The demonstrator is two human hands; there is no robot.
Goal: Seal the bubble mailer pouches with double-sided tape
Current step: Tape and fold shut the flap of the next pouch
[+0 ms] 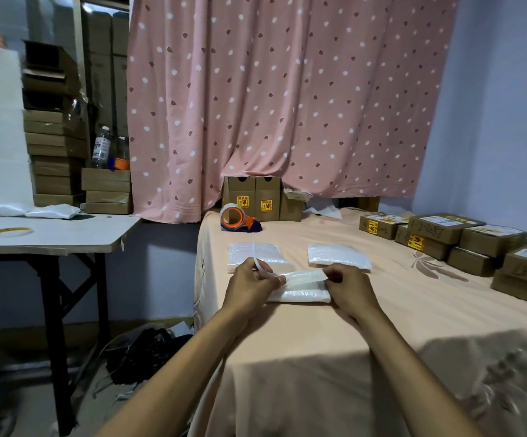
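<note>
head view looks down on a bed [334, 335] spread with a peach sheet, which serves as the work surface. near its far edge lie two other piles of bubble mailers, a left stack [260, 258] and a right stack [337, 255], well apart from each other. nearer, between both hands, lies the pouch [300, 290] being sealed, flat on the sheet with its flap folded over. it looks light, padded and soft, so it would probably bend if lifted by one corner; holding it down at the flap ends seems the sensible grip. the right hand [350, 290] has its fingertips pinched together on the flap's right end. the left hand [249, 287] is closed on the liner strip [257, 260], a thin white ribbon curling upward from the flap's left end. that strip is flimsy and likely to tear or cling, so a slow pull along the flap suits it.
</note>
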